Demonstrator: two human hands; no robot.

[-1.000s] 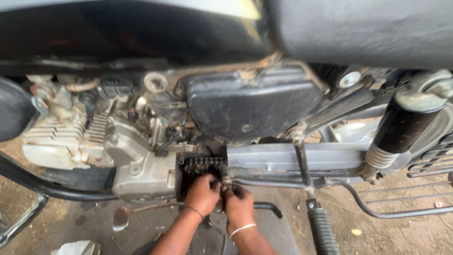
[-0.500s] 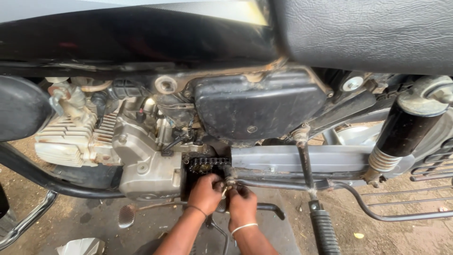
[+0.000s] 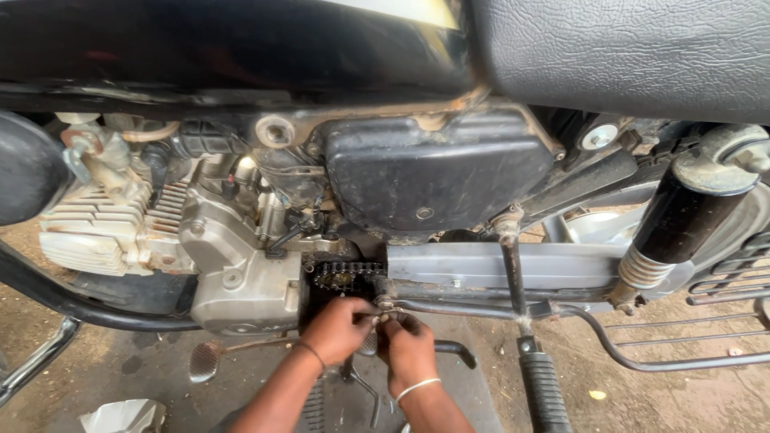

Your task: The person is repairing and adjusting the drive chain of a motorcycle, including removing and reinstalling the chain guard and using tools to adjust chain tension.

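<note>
Both hands work close together just below the exposed drive chain (image 3: 346,275), which loops over a small sprocket in the dark opening at the rear of the engine case (image 3: 241,277). The left hand (image 3: 341,327) is curled inward, its fingertips pinching at a small metal part where the chain's lower run meets the swingarm tube; what exactly sits between the fingers is too small to tell. The right hand (image 3: 411,346), a pale band at its wrist, is clenched just beside the left, thumb and fingers pressed on the same small part, the two hands touching. Right of the chain runs the flat grey chain cover (image 3: 497,269), and behind that the kick-start lever (image 3: 513,281) drops down to its ribbed rubber pedal (image 3: 544,391). Above the chain hangs the dusty black side box (image 3: 437,172), under the black seat (image 3: 626,48). Left of the chain, beyond the engine case, stand the cylinder's cooling fins (image 3: 96,228). Far right of the chain stands the rear shock absorber (image 3: 682,216) with its coil spring.
</note>
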